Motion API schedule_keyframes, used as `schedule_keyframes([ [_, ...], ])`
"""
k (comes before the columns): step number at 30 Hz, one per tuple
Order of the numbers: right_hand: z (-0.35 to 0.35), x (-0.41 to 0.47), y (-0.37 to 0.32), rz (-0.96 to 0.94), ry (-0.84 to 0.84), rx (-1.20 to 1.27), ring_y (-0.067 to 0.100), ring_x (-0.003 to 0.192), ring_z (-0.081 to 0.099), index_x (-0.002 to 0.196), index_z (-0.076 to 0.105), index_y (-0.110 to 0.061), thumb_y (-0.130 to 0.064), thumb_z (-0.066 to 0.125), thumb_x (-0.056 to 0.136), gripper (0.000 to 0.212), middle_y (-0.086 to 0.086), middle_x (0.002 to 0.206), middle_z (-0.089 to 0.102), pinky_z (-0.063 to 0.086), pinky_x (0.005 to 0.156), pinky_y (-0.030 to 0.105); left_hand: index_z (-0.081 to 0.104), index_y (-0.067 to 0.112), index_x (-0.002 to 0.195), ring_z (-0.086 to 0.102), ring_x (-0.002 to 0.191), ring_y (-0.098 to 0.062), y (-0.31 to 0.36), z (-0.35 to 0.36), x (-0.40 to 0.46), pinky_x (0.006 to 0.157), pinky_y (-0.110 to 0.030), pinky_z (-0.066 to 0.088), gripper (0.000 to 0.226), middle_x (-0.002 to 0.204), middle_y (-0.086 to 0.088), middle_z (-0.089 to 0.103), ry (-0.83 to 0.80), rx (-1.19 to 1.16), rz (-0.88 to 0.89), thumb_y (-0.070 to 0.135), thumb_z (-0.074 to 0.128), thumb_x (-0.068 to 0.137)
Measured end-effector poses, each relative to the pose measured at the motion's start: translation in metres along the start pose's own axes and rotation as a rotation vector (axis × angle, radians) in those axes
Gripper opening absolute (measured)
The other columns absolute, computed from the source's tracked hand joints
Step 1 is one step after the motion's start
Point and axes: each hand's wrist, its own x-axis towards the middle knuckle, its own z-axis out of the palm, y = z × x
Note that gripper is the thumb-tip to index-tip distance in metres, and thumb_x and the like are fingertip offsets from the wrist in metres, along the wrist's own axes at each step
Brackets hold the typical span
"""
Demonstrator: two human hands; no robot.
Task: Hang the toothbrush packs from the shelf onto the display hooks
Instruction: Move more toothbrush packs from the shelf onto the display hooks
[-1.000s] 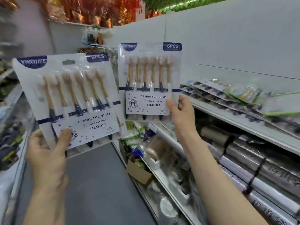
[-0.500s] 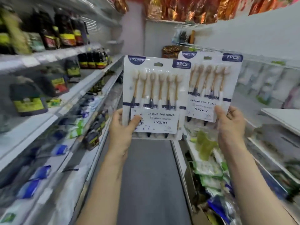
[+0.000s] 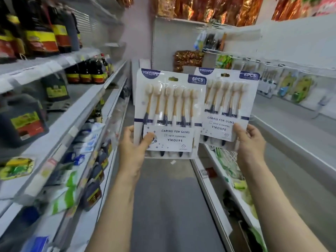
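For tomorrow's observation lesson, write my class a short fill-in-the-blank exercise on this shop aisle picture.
1. The left hand grips one toothbrush pack; the right hand grips ____ toothbrush pack.
2. Each pack's corner label reads ____ PCS.
3. The left-hand pack overlaps the other pack's ____ edge.

Missing words: another; 6; left

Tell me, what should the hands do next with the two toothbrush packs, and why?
Probably carry them toward the hanging goods on the right. The left hand grips one toothbrush pack and the right hand grips the other pack, both by the bottom edge. Each hang hole at the top is free, and no hook is near either yet.
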Motion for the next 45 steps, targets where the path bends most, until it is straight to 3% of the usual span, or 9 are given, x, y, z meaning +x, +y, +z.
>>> schedule_keyframes([
  [11, 0.169, 0.205, 0.139, 0.047, 0.07, 0.028, 0.012, 0.082, 0.075, 0.121, 0.061, -0.003, -0.017, 0.067, 0.095, 0.03, -0.005, 0.085, 0.078, 0.06, 0.081, 0.041, 0.057, 0.018, 0.112, 0.069, 0.079, 0.004, -0.125, 0.039, 0.287, 0.068, -0.011, 0.052, 0.032, 0.092, 0.012, 0.072, -0.11, 0.046, -0.021, 0.007, 0.073, 0.087],
  [17, 0.275, 0.334, 0.176, 0.041, 0.136, 0.038, 0.006, 0.071, 0.074, 0.118, 0.061, -0.003, -0.017, 0.068, 0.095, 0.028, -0.01, 0.076, 0.077, 0.058, 0.058, 0.023, 0.056, 0.022, 0.111, 0.069, 0.081, -0.002, -0.16, 0.075, 0.462, 0.059, -0.009, 0.049, 0.03, 0.091, 0.013, 0.071, -0.156, 0.098, -0.054, 0.014, 0.072, 0.087],
  [22, 0.359, 0.427, 0.218, 0.028, 0.151, 0.01, 0.015, 0.08, 0.075, 0.118, 0.063, -0.001, -0.023, 0.074, 0.09, 0.037, 0.003, 0.09, 0.078, 0.062, 0.074, 0.034, 0.054, 0.019, 0.112, 0.066, 0.084, -0.008, -0.214, 0.089, 0.587, 0.059, -0.015, 0.052, 0.028, 0.095, 0.009, 0.068, -0.144, 0.066, -0.061, 0.012, 0.069, 0.09],
  [26, 0.411, 0.495, 0.256, -0.026, 0.206, 0.027, 0.006, 0.071, 0.073, 0.111, 0.064, -0.008, -0.023, 0.074, 0.09, 0.028, -0.005, 0.081, 0.077, 0.056, 0.058, 0.019, 0.057, 0.016, 0.112, 0.066, 0.082, -0.009, -0.27, 0.113, 0.691, 0.074, -0.023, 0.05, 0.026, 0.093, 0.007, 0.07, -0.218, 0.021, -0.077, 0.014, 0.07, 0.09],
  [30, 0.453, 0.561, 0.28, -0.043, 0.334, 0.003, 0.015, 0.079, 0.075, 0.111, 0.065, -0.009, -0.029, 0.078, 0.086, 0.034, 0.003, 0.093, 0.078, 0.06, 0.07, 0.033, 0.06, 0.014, 0.11, 0.066, 0.081, -0.012, -0.306, 0.151, 0.795, 0.07, -0.025, 0.048, 0.021, 0.091, 0.005, 0.071, -0.358, -0.012, -0.13, 0.014, 0.068, 0.091],
  [35, 0.47, 0.635, 0.283, -0.061, 0.51, -0.029, 0.016, 0.078, 0.075, 0.111, 0.063, -0.006, -0.021, 0.076, 0.088, 0.031, 0.007, 0.092, 0.077, 0.059, 0.063, 0.026, 0.062, 0.012, 0.11, 0.069, 0.09, -0.018, -0.338, 0.229, 0.89, 0.073, -0.029, 0.05, 0.019, 0.093, 0.003, 0.074, -0.53, -0.067, -0.165, 0.016, 0.068, 0.092],
  [39, 0.441, 0.666, 0.283, -0.106, 0.69, -0.077, 0.016, 0.077, 0.073, 0.11, 0.064, -0.004, -0.019, 0.075, 0.089, 0.028, 0.012, 0.096, 0.076, 0.06, 0.065, 0.026, 0.061, 0.019, 0.119, 0.066, 0.107, -0.024, -0.371, 0.3, 0.907, 0.096, -0.045, 0.051, 0.036, 0.113, -0.002, 0.072, -0.686, -0.101, -0.247, 0.03, 0.074, 0.088],
  [42, 0.41, 0.685, 0.283, -0.148, 0.788, -0.097, 0.01, 0.072, 0.072, 0.108, 0.064, -0.007, -0.019, 0.076, 0.088, 0.027, 0.007, 0.093, 0.075, 0.057, 0.06, 0.019, 0.063, 0.022, 0.113, 0.068, 0.101, -0.019, -0.388, 0.342, 0.906, 0.089, -0.039, 0.052, 0.024, 0.107, 0.002, 0.073, -0.802, -0.153, -0.308, 0.024, 0.07, 0.09],
  [45, 0.379, 0.709, 0.283, -0.19, 0.843, -0.11, 0.014, 0.083, 0.073, 0.107, 0.064, -0.011, -0.025, 0.078, 0.086, 0.028, 0.005, 0.096, 0.076, 0.058, 0.073, 0.026, 0.063, 0.021, 0.108, 0.069, 0.098, -0.02, -0.404, 0.389, 0.904, 0.084, -0.037, 0.053, 0.019, 0.103, -0.001, 0.073, -0.874, -0.167, -0.333, 0.023, 0.069, 0.091],
])
